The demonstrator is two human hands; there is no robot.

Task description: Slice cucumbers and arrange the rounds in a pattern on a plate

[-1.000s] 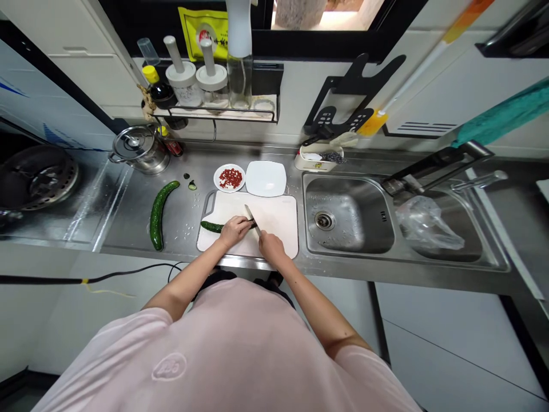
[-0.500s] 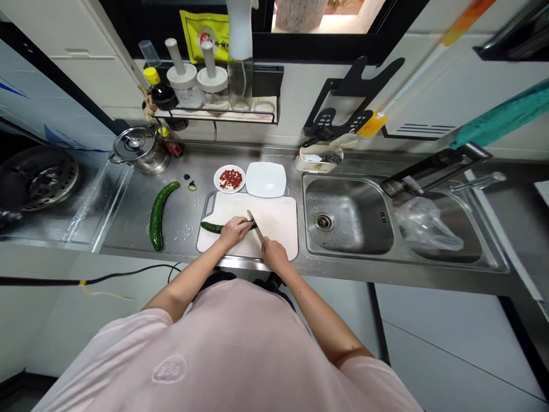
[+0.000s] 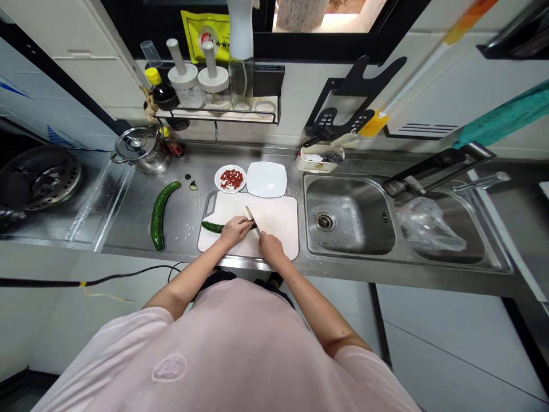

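A dark green cucumber (image 3: 211, 227) lies across the white cutting board (image 3: 281, 223). My left hand (image 3: 235, 230) is closed over its right part, hiding some of it. In my right hand (image 3: 270, 248) is the handle of a knife (image 3: 252, 219), whose blade crosses the cucumber's right end, just beside my left fingers. Behind the board stand a round plate of chopped red pieces (image 3: 231, 179) and a bare white square plate (image 3: 266, 179). A second, whole cucumber (image 3: 159, 217) rests on the steel counter to the left, near small green scraps (image 3: 193, 186).
A lidded steel pot (image 3: 143, 150) stands at the back left, beside a small bottle (image 3: 174, 144). The sink (image 3: 349, 214) lies right of the board, and a plastic bag (image 3: 429, 225) is in the second basin. A shelf (image 3: 218, 114) with jars hangs behind.
My right hand and the knife have shifted slightly up and to the left. My left hand stays on the cucumber in nearly the same place.
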